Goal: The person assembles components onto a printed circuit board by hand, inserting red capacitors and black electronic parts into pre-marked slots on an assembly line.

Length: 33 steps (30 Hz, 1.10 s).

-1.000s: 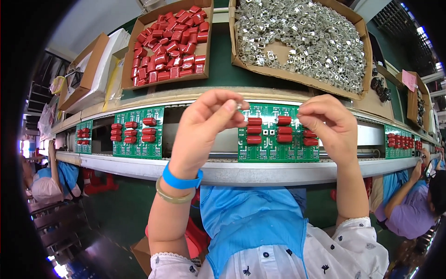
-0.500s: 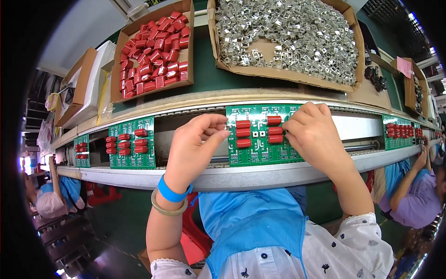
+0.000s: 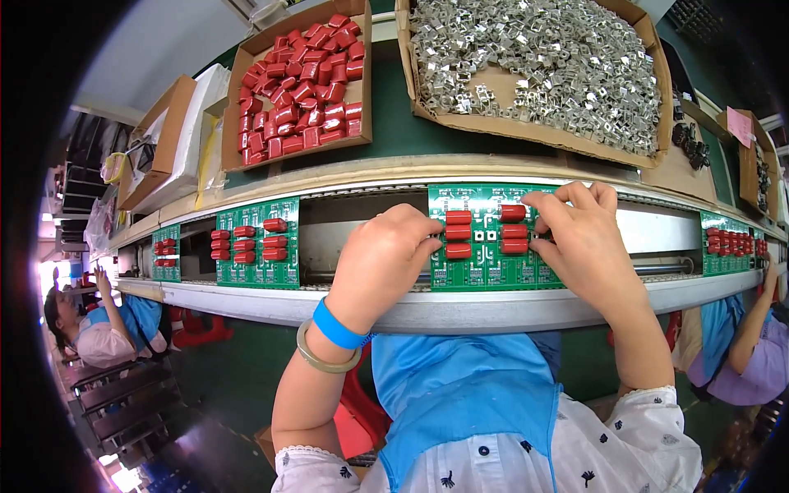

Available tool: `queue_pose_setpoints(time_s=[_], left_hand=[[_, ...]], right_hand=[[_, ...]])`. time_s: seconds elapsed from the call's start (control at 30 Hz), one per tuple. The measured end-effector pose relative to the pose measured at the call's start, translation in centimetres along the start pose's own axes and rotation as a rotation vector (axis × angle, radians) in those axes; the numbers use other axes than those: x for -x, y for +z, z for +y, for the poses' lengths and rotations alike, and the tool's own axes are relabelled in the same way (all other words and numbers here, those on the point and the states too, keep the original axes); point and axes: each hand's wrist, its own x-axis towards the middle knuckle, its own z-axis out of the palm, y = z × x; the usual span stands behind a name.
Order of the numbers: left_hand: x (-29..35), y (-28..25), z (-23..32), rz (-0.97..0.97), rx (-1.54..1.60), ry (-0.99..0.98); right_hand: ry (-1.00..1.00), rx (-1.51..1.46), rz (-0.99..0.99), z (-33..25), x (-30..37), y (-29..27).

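A green circuit board [image 3: 485, 263] with several red block components [image 3: 459, 232] lies on the conveyor rail in front of me. My left hand [image 3: 385, 261] rests curled on the board's left edge, fingers closed, touching the red components. My right hand [image 3: 579, 234] lies over the board's right part, fingertips pressing down by the red components there. Whether either hand pinches a small part is hidden.
A cardboard box of red components [image 3: 300, 82] and a box of small silver metal parts [image 3: 542, 66] stand behind the rail. More green boards [image 3: 256, 244] [image 3: 727, 243] lie along the line. Other people sit at the left [image 3: 99, 329] and right [image 3: 744, 345].
Both hands have come down from above the board onto it. The left hand dropped to the board's left edge; the right hand settled on its right side.
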Motion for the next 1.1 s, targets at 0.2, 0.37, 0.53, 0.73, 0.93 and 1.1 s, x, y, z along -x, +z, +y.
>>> queue_pose_setpoints(time_s=[0.2,0.37,0.53,0.73,0.93,1.1], left_hand=[[-0.3,-0.2,0.6,-0.031,-0.119,0.016],[-0.6,-0.3,0.6,-0.054,-0.142,0.024],[-1.0,-1.6,1.0,-0.051,-0.062,-0.029],[-6.7,-2.2,3.1,0.154,-0.022,0.114],[-16.2,2.2,2.1,0.189,-0.173,0.216],[-20.4,4.0,1.4,0.1,-0.258,-0.05]], right_hand=[[-0.006,0.107,0.007,-0.2,-0.2,0.1],[-0.017,0.113,0.012,-0.2,-0.4,-0.1],[-0.038,-0.032,0.052,1.7,-0.7,-2.1],[0.066,0.098,0.387,7.2,-5.5,-3.5],[-0.038,0.288,0.401,10.6,-10.7,-1.5],[-0.113,0.398,0.381,11.4,-13.0,-0.4]])
